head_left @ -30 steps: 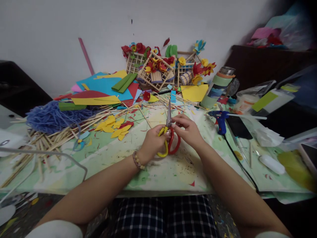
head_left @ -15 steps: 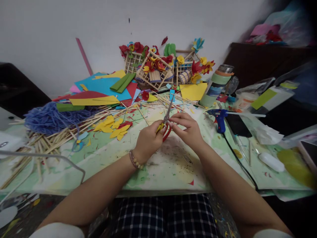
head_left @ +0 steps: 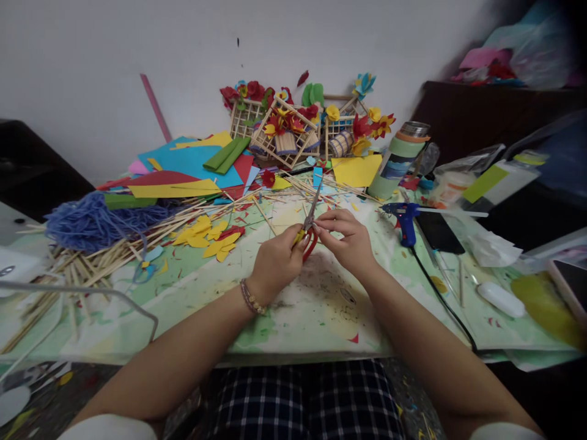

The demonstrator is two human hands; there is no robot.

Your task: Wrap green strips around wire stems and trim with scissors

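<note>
Over the middle of the table, my left hand (head_left: 279, 255) is closed around a pair of scissors (head_left: 312, 212) with red and yellow handles. The blades point up and away from me and look nearly closed. My right hand (head_left: 349, 243) is beside them, thumb and fingertips pinched together close to the scissors' pivot. Whatever lies between those fingertips is too small to make out. Left of my hands is a pile of yellow paper petals (head_left: 199, 233), with a few red ones (head_left: 232, 231) among them.
Bamboo-stick frames (head_left: 287, 137) with paper flowers stand against the wall. Coloured paper (head_left: 183, 162), blue yarn (head_left: 98, 220) and thin sticks (head_left: 98, 266) lie left. On the right are a flask (head_left: 398, 162), a blue glue gun (head_left: 406, 223) with its cord, and a phone (head_left: 440, 232).
</note>
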